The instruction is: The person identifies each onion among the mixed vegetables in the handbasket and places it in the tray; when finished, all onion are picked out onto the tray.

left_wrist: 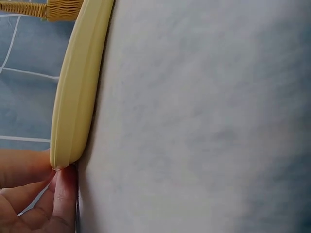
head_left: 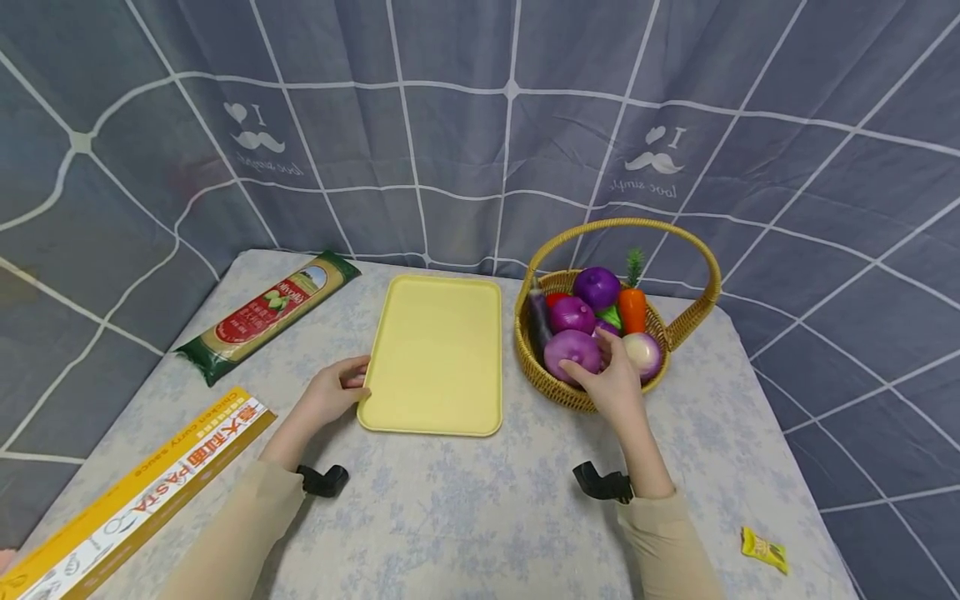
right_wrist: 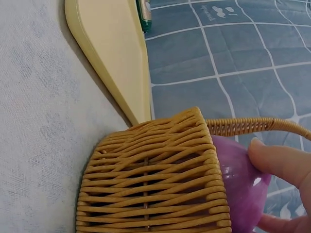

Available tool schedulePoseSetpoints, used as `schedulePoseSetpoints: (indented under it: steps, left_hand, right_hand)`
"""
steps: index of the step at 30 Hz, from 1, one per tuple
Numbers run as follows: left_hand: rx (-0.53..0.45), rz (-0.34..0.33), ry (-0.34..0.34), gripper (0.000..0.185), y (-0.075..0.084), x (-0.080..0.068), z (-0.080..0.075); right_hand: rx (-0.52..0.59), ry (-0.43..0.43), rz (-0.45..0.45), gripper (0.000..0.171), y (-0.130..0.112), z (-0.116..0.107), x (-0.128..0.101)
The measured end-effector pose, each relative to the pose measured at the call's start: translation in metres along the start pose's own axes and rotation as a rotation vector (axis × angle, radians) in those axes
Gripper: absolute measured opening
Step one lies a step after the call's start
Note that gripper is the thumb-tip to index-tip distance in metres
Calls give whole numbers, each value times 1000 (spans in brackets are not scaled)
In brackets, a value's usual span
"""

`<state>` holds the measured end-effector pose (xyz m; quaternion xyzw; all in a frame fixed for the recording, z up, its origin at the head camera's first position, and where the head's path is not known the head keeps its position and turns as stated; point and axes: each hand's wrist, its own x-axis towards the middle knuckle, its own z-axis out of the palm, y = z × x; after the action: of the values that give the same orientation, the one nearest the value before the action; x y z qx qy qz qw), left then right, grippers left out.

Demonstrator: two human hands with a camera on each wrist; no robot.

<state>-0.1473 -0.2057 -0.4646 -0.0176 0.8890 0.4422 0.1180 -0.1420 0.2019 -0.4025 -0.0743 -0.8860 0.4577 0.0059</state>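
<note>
My left hand (head_left: 333, 393) is at the near left side of a yellow tray (head_left: 435, 358) that lies flat on the table. In the left wrist view, the thumb and fingers pinch the tray's rim (left_wrist: 73, 111). Over a wicker basket (head_left: 551, 385) on the right, my right hand (head_left: 617, 379) grips a large purple onion (head_left: 572, 348) with thumb and fingers spread round its sides. The right wrist view shows this onion (right_wrist: 240, 187) behind the basket's rim, its lower part hidden by the weave.
Other vegetables share the basket: an eggplant (head_left: 538, 317), a carrot (head_left: 633, 310), a white-and-purple onion (head_left: 642, 357) and more purple ones. A tall handle (head_left: 626, 222) arches above. A green-ended pasta packet (head_left: 270, 312), a long pasta box (head_left: 142, 500) and a small yellow wrapper (head_left: 764, 549) lie around.
</note>
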Motion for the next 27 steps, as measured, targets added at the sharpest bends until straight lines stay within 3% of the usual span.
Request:
schedulePoseSetpoints:
  steps: [8,14,20,27]
  left_hand:
    - [1,46,1,58,1,-11,1]
    - [-17,14,-12,58,-1,-21,3]
    - [-33,4,-15,59,-2,-24,4]
    - [-56,1,-42,59,-3,-30,3]
  right_hand:
    - [97,25,-5,80,-8,-2,-8]
    - [179,-7,-68,76,-26,9,-12]
    - [242,-83,-143,73,-49,42,-6]
    - [315,-186,-133,67,-74,102,25]
